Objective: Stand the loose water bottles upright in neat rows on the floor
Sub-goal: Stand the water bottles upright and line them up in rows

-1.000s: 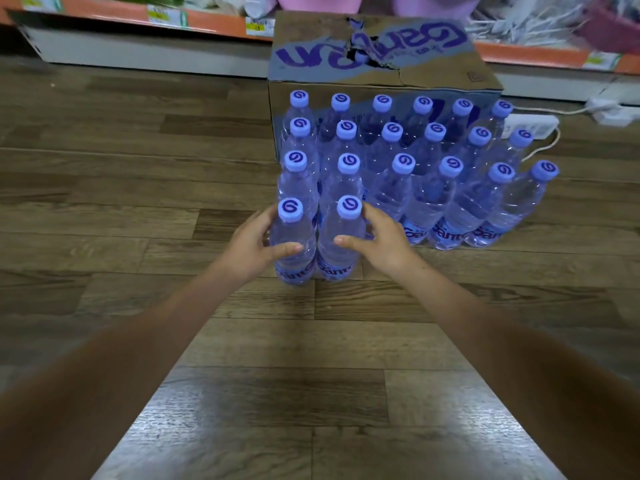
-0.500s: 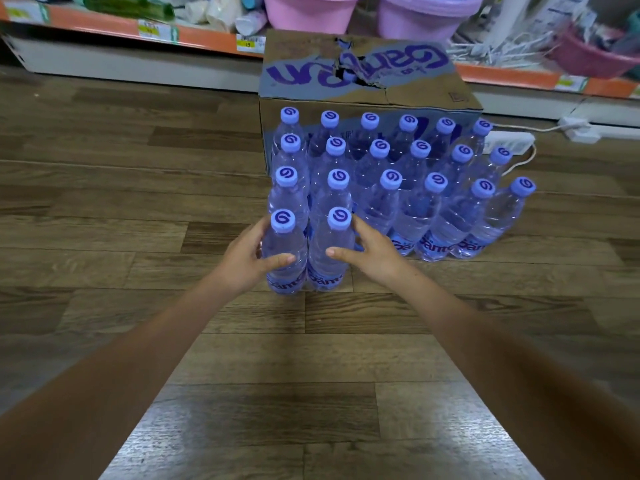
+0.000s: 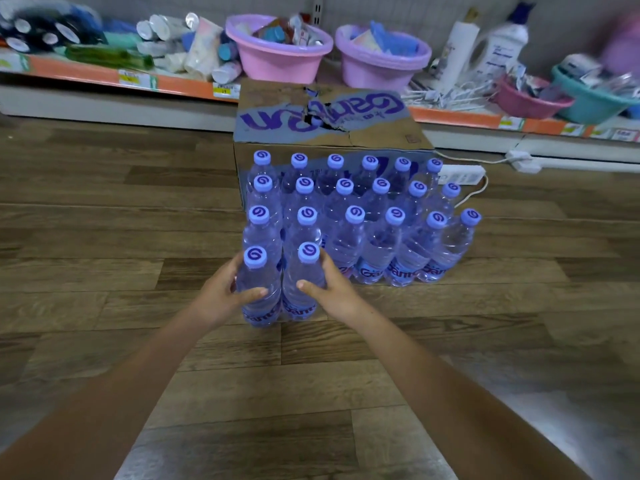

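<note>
Several clear water bottles with purple caps [image 3: 353, 216] stand upright in rows on the wooden floor, in front of a cardboard box [image 3: 329, 116]. Two more bottles stand side by side as the start of a front row. My left hand [image 3: 225, 292] wraps the left front bottle [image 3: 258, 289] from its left side. My right hand [image 3: 329, 289] grips the right front bottle [image 3: 303, 282] from its right side. Both bottles rest upright on the floor and touch each other.
A low shop shelf [image 3: 180, 86] runs along the back, holding pink basins [image 3: 277, 57], tubes and detergent bottles. A white power strip [image 3: 460, 174] and its cable lie on the floor right of the box. Bare wooden floor [image 3: 104, 237] spreads to the left and front.
The camera has tilted up, so the shelf shows more. My hands stay on the two front bottles, which have hardly shifted.
</note>
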`<state>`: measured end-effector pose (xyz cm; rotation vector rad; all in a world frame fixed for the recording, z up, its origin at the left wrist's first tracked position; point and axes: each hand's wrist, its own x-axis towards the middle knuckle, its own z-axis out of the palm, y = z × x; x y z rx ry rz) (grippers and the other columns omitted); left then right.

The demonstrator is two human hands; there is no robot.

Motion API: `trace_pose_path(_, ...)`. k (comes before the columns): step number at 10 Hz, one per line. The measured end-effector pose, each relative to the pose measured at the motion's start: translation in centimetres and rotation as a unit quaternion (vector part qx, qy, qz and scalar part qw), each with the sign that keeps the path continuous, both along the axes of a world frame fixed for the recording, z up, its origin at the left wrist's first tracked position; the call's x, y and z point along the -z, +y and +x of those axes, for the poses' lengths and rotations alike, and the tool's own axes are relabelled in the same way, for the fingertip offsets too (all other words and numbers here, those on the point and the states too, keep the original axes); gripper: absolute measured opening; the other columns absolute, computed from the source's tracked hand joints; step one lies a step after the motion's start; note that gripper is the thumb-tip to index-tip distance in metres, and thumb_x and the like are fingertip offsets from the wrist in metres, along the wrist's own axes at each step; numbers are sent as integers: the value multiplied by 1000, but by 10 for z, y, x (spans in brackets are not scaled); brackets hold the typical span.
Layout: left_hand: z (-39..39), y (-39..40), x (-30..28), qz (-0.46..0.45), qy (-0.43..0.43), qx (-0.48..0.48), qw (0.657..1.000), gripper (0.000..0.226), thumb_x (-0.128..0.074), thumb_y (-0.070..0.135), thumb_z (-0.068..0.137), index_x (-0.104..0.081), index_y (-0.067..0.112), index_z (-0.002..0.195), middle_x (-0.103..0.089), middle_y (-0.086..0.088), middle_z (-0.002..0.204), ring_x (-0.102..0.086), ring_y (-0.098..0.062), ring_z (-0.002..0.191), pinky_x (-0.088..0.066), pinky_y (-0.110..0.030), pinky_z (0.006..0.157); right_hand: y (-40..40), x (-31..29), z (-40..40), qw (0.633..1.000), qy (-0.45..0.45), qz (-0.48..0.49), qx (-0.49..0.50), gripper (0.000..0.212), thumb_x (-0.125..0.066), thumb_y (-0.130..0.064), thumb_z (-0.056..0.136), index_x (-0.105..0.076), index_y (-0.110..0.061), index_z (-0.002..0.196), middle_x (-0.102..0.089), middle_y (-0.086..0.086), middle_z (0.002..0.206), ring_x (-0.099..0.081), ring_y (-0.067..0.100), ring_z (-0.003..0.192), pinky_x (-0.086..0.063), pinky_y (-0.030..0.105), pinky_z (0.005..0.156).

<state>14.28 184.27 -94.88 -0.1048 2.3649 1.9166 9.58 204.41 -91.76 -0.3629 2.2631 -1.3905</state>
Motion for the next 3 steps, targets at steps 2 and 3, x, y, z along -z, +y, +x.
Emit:
trace_pose_path(2,-2,3,-8,-12,-16,9,1000,74,-71,7,77,-30,29,135,-54,13,123,-57,9,106,-38,-41,110,29,-8,15,1000,6,-2,15,85,-65,-27,84,-9,-24,148,-22,-12,148,-21,3,135,-23,29,113)
trace_pose_path(3,10,8,-14,-33,-20,-10,999,92,-78,10,67,-23,20,140,-47,10,131,-50,2,117,-35,-45,112,65,-19,40,997,19,-10,76,67,-66,-26,83,-31,-26,140,-40,-5,143,-40,12,130,-35,30,105)
